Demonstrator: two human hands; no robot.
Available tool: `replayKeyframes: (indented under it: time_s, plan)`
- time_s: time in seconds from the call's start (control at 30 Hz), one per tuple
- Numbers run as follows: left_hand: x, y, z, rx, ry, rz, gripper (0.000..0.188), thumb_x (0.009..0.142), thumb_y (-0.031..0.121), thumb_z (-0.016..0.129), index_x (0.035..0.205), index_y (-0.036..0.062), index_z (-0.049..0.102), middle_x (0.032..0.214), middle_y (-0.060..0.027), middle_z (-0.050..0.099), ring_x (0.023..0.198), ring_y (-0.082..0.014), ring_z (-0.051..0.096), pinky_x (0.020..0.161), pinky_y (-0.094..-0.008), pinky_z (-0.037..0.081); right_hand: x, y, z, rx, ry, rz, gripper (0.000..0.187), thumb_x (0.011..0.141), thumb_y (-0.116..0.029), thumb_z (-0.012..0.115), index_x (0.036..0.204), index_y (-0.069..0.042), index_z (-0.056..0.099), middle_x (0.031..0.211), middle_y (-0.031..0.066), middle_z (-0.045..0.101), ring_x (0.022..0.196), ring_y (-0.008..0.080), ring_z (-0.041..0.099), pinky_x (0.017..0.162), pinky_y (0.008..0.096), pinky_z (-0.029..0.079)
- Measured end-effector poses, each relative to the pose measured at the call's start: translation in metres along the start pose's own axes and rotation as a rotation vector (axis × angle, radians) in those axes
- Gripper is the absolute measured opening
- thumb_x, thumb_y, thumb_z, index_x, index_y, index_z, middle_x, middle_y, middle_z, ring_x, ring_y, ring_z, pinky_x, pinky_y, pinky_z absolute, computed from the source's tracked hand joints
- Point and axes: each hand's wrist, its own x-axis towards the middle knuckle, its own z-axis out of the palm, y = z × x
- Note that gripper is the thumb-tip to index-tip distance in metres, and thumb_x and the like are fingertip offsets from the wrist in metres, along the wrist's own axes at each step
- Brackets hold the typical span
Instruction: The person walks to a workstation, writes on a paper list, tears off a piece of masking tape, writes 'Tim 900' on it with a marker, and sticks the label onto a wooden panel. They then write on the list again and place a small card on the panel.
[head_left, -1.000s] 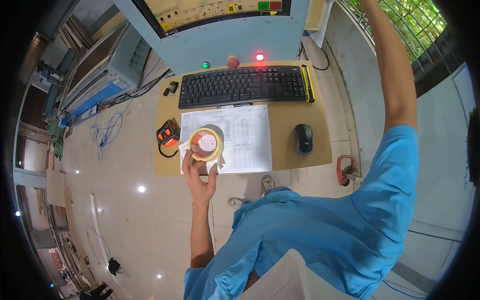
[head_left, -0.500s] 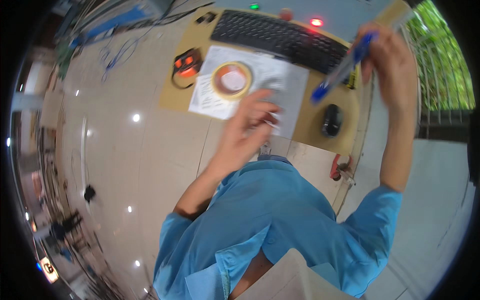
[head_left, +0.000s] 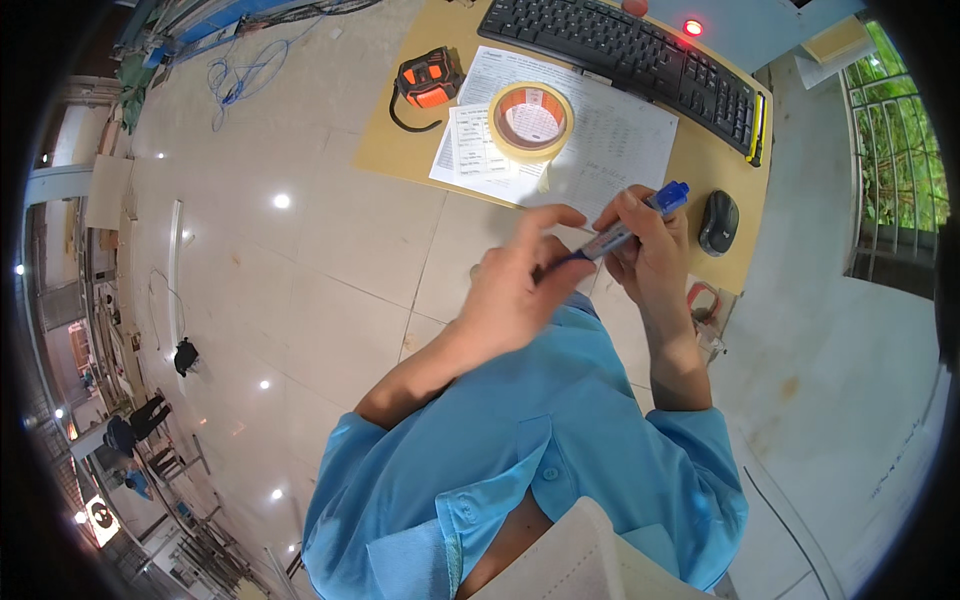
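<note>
A blue-ended marker (head_left: 612, 238) with a greyish barrel is held aslant between both hands, just past the near edge of the tan desktop (head_left: 392, 155). My right hand (head_left: 648, 245) grips the barrel near its upper end. The fingers of my left hand (head_left: 508, 290) are closed around the lower dark-blue end, and they hide its tip. Just beyond the hands, printed sheets of paper (head_left: 625, 130) lie on the desktop. A roll of yellowish tape (head_left: 565, 128) rests flat on these sheets.
An orange-and-black tape measure (head_left: 430, 82) lies left of the papers. Behind them is a black keyboard (head_left: 620, 50); a black mouse (head_left: 718, 222) sits at right. A red-handled object (head_left: 703, 300) shows below the desktop's near right edge. A barred window (head_left: 890, 150) stands right.
My right hand has brought the marker down and left from above the keyboard's right end. My left hand has moved slightly toward me and closed on the marker's lower end.
</note>
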Motion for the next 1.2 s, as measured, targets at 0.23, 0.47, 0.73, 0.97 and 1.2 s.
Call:
replayKeyframes:
  time_s: [0.23,0.47,0.73,0.97,1.2]
  plan:
    - [-0.029,-0.004,-0.048,0.621,0.178,0.057,0.044,0.098,0.004,0.069,0.139,0.0052,0.054,0.074,0.0003,0.064,0.067,-0.008,0.06,0.064,-0.0233,0.046,0.044,-0.051,0.006,0.207,0.417,-0.378,0.027,0.105,-0.022,0.056,0.094,-0.002,0.069,0.068,0.0019,0.055,0.044,0.0051,0.04,0.041,0.0251,0.038]
    - [0.022,-0.043,-0.077,-0.393,0.235,0.038,0.021,0.103,0.02,0.058,0.113,0.0028,0.066,0.088,-0.0032,0.06,0.076,-0.0123,0.051,0.069,-0.0282,0.043,0.103,0.005,-0.019,-1.153,-0.323,-0.745,0.038,0.096,0.001,0.066,0.13,-0.015,0.065,0.119,0.0084,0.072,0.098,0.0295,0.072,0.072,0.0378,0.057]
    - [0.065,-0.023,-0.071,0.697,0.275,0.466,0.049,0.084,0.021,0.08,0.13,0.0127,0.065,0.122,-0.0046,0.06,0.087,-0.0153,0.053,0.072,-0.03,0.047,0.116,-0.003,-0.001,-1.15,-0.407,-0.729,0.021,0.098,-0.011,0.071,0.117,-0.009,0.063,0.108,0.0121,0.07,0.091,0.033,0.068,0.082,0.0364,0.054]
    - [0.089,-0.002,-0.071,0.541,0.092,0.275,0.044,0.094,0.036,0.073,0.13,0.0111,0.064,0.117,-0.0052,0.067,0.092,-0.0152,0.061,0.074,-0.0305,0.049,0.109,-0.05,0.025,-1.198,-0.408,-0.533,0.026,0.099,-0.029,0.072,0.112,-0.008,0.062,0.082,0.0082,0.061,0.073,0.0233,0.05,0.07,0.0312,0.044]
    - [0.114,-0.006,-0.072,0.121,-0.053,0.049,0.024,0.094,0.021,0.065,0.114,0.0088,0.064,0.09,0.0077,0.059,0.072,-0.0016,0.043,0.064,-0.0231,0.033,0.113,-0.042,0.03,-1.134,-0.208,-0.435,0.02,0.1,-0.027,0.071,0.113,-0.013,0.067,0.079,-0.0001,0.059,0.071,0.0116,0.048,0.068,0.0287,0.043]
